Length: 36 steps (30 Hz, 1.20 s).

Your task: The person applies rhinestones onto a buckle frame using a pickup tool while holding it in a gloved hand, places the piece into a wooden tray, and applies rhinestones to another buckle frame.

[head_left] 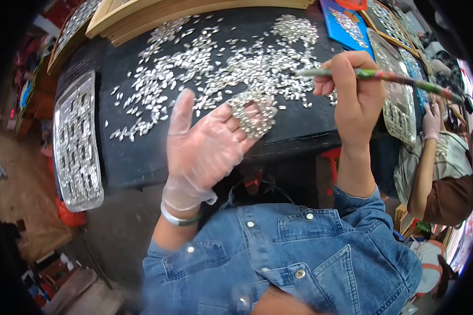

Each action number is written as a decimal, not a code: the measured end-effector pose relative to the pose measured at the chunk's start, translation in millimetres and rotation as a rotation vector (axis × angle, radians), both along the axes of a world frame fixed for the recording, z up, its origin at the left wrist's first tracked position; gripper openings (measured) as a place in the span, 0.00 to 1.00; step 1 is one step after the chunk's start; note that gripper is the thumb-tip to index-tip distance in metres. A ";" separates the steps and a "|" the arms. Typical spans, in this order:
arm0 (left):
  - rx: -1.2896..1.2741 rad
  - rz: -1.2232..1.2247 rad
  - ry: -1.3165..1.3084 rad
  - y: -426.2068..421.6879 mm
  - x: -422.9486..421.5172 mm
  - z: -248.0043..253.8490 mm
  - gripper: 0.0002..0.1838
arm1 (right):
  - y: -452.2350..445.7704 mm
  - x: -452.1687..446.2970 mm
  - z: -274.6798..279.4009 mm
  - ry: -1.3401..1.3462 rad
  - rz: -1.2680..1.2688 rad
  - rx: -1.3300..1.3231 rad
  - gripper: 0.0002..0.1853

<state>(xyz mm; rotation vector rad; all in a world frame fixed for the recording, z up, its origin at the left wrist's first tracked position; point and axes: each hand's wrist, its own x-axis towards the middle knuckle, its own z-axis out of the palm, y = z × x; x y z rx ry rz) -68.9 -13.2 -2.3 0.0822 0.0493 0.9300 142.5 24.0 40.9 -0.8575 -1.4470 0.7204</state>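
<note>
My left hand (205, 149), in a clear plastic glove, lies palm up with the thumb stretched out. Across its fingers rests a sparkling ring-shaped rhinestone piece (253, 116) with a hole in the middle, held up by the fingertips. Bare, my right hand (355, 92) pinches a slim stick (399, 79) with a mottled green and red shaft and a pale tip. That tip points left, above and apart from the piece, over the loose stones. Many silvery oval rhinestones (252, 68) are scattered over the black tabletop (142, 163) beyond my hands.
A clear tray (79, 194) of rhinestone pieces stands on the left. Wooden frames (194, 13) line the back. A blue tray (331, 23) with stones lies at the back right, near another clear tray (399, 100). On the right sits a co-worker (431, 157) with a gloved hand.
</note>
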 end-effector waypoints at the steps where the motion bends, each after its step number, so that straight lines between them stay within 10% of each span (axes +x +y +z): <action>1: -0.043 0.023 0.031 -1.1 1.5 4.4 0.42 | 4.2 6.7 -4.5 -0.046 -0.032 -0.034 0.03; 19: -0.204 0.187 0.194 6.7 15.3 18.3 0.47 | 11.9 17.3 -29.4 -0.380 0.005 -0.055 0.07; 36: -0.129 -0.238 0.105 11.5 9.0 2.6 0.45 | -2.9 13.8 -6.5 -0.026 0.274 -0.051 0.02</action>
